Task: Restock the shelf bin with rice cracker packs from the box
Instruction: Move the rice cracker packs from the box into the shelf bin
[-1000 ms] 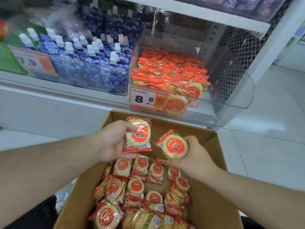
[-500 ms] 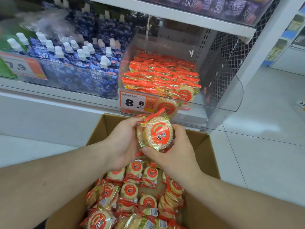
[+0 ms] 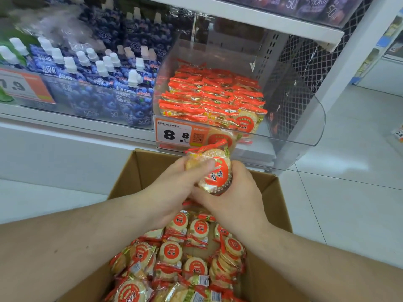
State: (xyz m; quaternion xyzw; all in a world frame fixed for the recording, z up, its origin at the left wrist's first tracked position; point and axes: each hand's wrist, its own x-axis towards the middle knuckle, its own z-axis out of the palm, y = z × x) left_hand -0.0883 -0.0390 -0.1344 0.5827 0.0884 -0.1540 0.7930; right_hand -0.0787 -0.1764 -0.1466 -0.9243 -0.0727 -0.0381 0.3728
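Both hands hold stacked rice cracker packs [image 3: 212, 171] together above the far end of the cardboard box [image 3: 281, 205]. My left hand [image 3: 174, 192] grips them from the left, thumb across the front pack. From the right and below, my right hand [image 3: 237, 192] cups them. The packs are round crackers in clear wrap with red-orange labels. Several more packs [image 3: 189, 258] lie loose in the box. The clear shelf bin [image 3: 305, 118] just above and beyond my hands holds rows of the same packs [image 3: 211, 99].
An orange price tag [image 3: 174, 134] reading 8.8 is on the bin's front. Blue spouted jelly pouches [image 3: 98, 88] fill the bin to the left. A white shelf [image 3: 250, 16] hangs over the bin. White tiled floor [image 3: 349, 192] lies to the right.
My hands each held one pack apart over the box; they came together, stacked the packs and rose toward the bin's front.
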